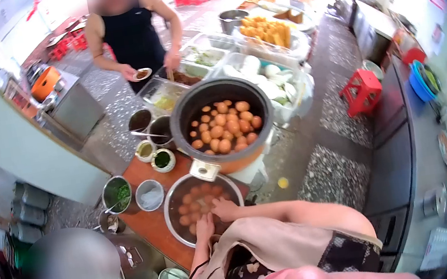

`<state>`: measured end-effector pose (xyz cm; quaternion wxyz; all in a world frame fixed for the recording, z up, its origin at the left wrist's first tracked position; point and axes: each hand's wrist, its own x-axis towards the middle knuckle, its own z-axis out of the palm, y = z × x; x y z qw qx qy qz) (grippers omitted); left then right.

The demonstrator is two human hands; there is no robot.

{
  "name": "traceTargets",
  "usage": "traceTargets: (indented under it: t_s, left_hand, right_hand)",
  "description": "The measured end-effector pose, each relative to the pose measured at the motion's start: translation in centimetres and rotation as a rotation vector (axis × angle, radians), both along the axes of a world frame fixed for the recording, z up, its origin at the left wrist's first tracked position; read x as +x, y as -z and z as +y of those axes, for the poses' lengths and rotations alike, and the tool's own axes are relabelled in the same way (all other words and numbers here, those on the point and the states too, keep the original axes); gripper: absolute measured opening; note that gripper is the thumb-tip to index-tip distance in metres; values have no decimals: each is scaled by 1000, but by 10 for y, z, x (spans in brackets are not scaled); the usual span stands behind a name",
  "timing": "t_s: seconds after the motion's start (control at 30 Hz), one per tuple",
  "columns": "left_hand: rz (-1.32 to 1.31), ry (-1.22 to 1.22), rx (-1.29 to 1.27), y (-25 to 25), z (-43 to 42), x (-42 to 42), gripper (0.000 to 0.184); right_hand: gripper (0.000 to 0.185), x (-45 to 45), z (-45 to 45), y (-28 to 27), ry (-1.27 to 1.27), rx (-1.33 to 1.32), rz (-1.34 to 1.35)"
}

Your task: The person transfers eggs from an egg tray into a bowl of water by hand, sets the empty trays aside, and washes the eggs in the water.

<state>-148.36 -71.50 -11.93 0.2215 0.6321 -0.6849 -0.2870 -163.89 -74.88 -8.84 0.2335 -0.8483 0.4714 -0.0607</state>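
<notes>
A metal bowl of brown eggs in water stands on the reddish-brown table. Both my hands are at its near right side. My left hand dips over the rim with its fingers close together; whatever it holds is hidden. Beside it, my right hand reaches over the water with fingers slightly apart, near the eggs, and no held thing shows. Just behind the bowl sits a large dark pot with many peeled brown eggs in dark liquid.
A container of white granules and a pot of chopped greens stand left of the bowl. Small jars sit behind. Across the counter, a person holds a small dish. A red stool stands right.
</notes>
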Motion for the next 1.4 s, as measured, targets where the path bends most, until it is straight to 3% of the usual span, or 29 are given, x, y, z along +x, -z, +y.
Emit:
traceTargets:
  t_s: [0.1, 0.17, 0.2, 0.3, 0.33, 0.43, 0.53, 0.63, 0.7, 0.77, 0.83, 0.93, 1.1, 1.13, 1.17, 1.2, 1.23, 1.27, 1.33, 1.37, 1.4]
  left_hand:
    - [-69, 111, 90, 13, -5, 6, 38]
    - [108, 30, 112, -1, -1, 0, 37]
    - [113, 48, 145, -14, -1, -2, 36]
    - [110, 41, 141, 13, -2, 4, 37]
    - [30, 8, 222, -3, -1, 0, 36]
    - [5, -52, 44, 16, 0, 5, 31]
    - [38, -72, 97, 5, 1, 4, 33]
    - [18, -34, 75, 7, -1, 6, 35]
    - [44, -66, 102, 13, 1, 5, 34]
    - [85, -31, 121, 18, -5, 7, 35]
    - [141, -82, 142, 2, 9, 1, 33]
    - [78, -104, -137, -4, 5, -2, 27]
    - [29, -27, -33, 1, 3, 2, 29]
    - [117, -2, -26, -2, 1, 2, 32]
    - [132, 30, -69, 16, -4, 5, 40]
    - [168, 32, 38, 33, -4, 9, 51]
    - [106, 85, 81, 18, -1, 9, 61]
    - [51, 26, -90, 24, 4, 6, 60]
    - [115, 136, -17, 44, -4, 9, 49]
    - [36, 156, 130, 14, -1, 5, 51]
    - [-10, 155, 29, 11, 2, 4, 48]
  right_hand:
    - [27, -2, 3, 3, -63, 62, 4]
    - [27, -2, 4, 6, -54, 23, -3]
    - [27, -1, 1, 7, -12, 42, -21]
    - [28, -1, -3, 0, -10, 130, -44]
    - [30, -2, 0, -2, 10, 131, -68]
    - [38, 3, -4, -10, 59, 185, -58]
    - [51, 3, -3, -14, 125, 265, 17]
    - [52, 3, -3, -15, 81, 214, -5]
    - [46, 2, 2, -8, 62, 193, -11]
    - [36, 1, 1, 10, 50, -3, -30]
    - [24, 1, 2, 17, -12, 15, 34]
    - [35, -1, -2, 11, -117, 97, 81]
    - [38, 2, -4, 13, -95, 95, 80]
    - [35, 1, -12, 34, -106, -8, 54]
    - [32, -1, -11, 59, -121, -89, 29]
    - [34, -3, -4, 31, -65, -38, 18]
    - [33, -4, -4, 31, -46, -49, 0]
    - [31, -4, -3, 31, -31, -152, 51]
    - [24, -1, -4, 24, 79, -24, 89]
    - [25, 0, -6, 22, 103, -37, 96]
    - [26, 1, -7, 19, 123, -25, 117]
